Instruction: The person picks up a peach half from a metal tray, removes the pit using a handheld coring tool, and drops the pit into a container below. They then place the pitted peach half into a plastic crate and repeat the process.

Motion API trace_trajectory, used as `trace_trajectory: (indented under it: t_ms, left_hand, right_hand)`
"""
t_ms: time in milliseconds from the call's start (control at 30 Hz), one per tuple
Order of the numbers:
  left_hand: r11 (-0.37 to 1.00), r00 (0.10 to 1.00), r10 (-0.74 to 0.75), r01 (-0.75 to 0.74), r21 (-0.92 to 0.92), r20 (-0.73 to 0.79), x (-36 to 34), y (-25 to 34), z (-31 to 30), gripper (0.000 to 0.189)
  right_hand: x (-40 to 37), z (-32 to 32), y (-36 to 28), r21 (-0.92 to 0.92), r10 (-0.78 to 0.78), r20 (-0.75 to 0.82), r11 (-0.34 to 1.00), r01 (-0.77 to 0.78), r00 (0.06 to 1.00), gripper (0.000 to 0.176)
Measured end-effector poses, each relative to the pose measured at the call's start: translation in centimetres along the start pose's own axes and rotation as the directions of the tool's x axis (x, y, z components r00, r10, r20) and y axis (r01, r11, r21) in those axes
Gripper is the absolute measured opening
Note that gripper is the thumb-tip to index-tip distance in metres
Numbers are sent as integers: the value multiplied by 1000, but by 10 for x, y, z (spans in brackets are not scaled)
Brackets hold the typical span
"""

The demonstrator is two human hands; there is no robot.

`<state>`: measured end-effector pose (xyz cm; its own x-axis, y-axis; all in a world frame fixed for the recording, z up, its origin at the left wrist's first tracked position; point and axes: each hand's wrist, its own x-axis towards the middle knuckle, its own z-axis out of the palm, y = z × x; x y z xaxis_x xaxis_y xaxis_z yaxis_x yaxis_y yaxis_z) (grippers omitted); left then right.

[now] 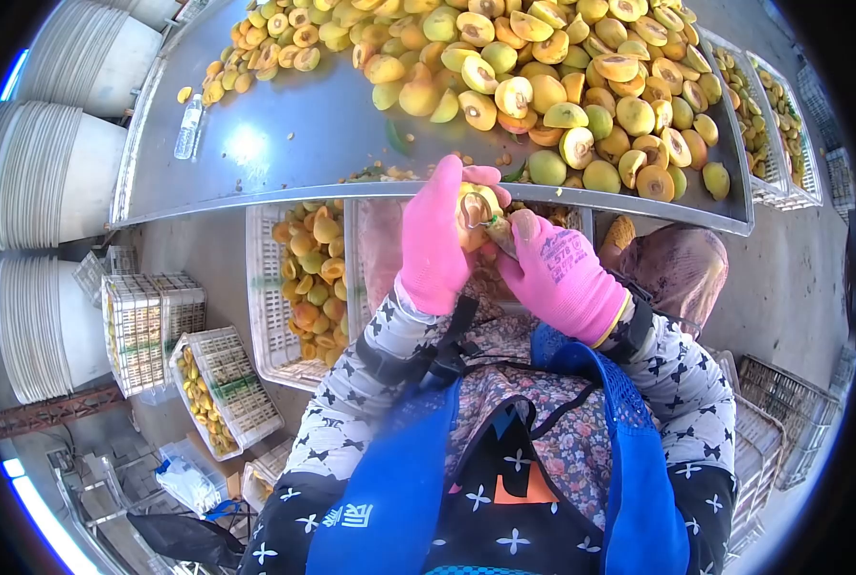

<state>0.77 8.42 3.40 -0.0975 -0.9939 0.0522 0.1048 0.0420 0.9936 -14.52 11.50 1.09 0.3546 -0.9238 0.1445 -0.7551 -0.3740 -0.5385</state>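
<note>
1. Your pink-gloved left hand [434,240] is closed around a yellow fruit half [476,209], cut face up, just beyond the metal table's near edge [332,191], on your side.
2. Your pink-gloved right hand [560,276] grips a small tool [499,233], its tip touching the fruit.
3. Cut fruit [616,67] is heaped across the tabletop; a clear bottle [188,127] lies left.

Both elbows bent, forearms converging ahead of the torso. Left grip [433,240], pink-gloved, upright, fingers pointing away from the body and curled closed. Right grip [564,280], also gloved, angled inward, closed, its thumb extended toward the left. Hands close together.
</note>
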Motion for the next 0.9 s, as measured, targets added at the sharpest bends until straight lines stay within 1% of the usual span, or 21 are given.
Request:
trace_trajectory:
  t_ms: [33,67,133,167,200,267,300,367,467,500,567,600,633,667,733,767,833,867,900]
  left_hand:
    - [999,999,-32,32,-40,-7,0,0,0,46]
    - [999,1000,-29,29,-30,6,0,-6,-3,47]
    - [986,987,-159,160,-48,34,0,-3,-3,48]
    - [953,956,-290,293,-73,52,-1,4,-5,48]
    - [901,906,-417,422,-96,72,-3,9,-7,49]
    - [898,891,-431,439,-32,143,-5,7,-14,50]
    - [896,882,-437,444,1,178,-5,5,-16,50]
    - [903,894,-417,429,-37,165,0,2,-15,51]
    - [902,903,-414,424,-84,109,-3,2,-14,51]
    - [903,907,-410,418,-100,95,-1,3,-12,51]
    - [896,892,-411,434,-97,190,3,0,-19,49]
    - [892,881,-411,442,-97,233,5,-2,-22,49]
    - [879,871,-445,469,-85,206,6,2,-21,47]
    - [864,859,-479,498,-75,179,9,10,-17,47]
    - [901,911,-406,412,-138,70,9,12,-8,49]
    - [938,955,-295,286,-193,-18,6,6,2,49]
    - [956,979,-194,174,-235,-66,2,3,4,49]
    - [953,979,-203,193,-234,-18,0,4,-1,49]
    - [930,961,-273,276,-243,46,1,4,-5,50]
  right_hand:
    - [1,-9,-4,-10,-25,18,1000,25,1000,30]
    - [1,-13,-6,-19,-49,35,999,49,998,30]
    - [-2,-13,0,-57,-52,84,997,57,995,29]
    - [-5,-13,5,-75,-53,109,995,61,993,28]
    - [-7,-12,9,-33,-87,130,995,92,988,28]
    - [-12,-9,16,53,-157,175,987,150,972,28]
    - [-14,-8,15,113,-137,179,987,118,974,28]
    - [-14,-4,13,232,-107,187,971,62,977,29]
    - [-21,7,4,391,-77,73,919,43,994,30]
    - [-19,6,4,419,-78,79,907,38,994,27]
    - [-16,4,3,475,-83,100,880,26,991,23]
    - [-12,-4,0,623,37,322,744,-241,946,23]
    - [-6,-17,-5,672,96,548,542,-505,831,22]
    - [-4,-24,-8,612,89,746,299,-732,660,22]
    - [-4,-23,-8,697,42,704,151,-701,709,17]
    - [-2,-22,-8,736,22,673,74,-673,739,15]
    - [-2,-20,-14,731,23,671,147,-666,741,15]
    - [-2,-20,-17,726,21,671,181,-663,741,15]
    - [-2,-22,-19,700,31,690,225,-677,723,15]
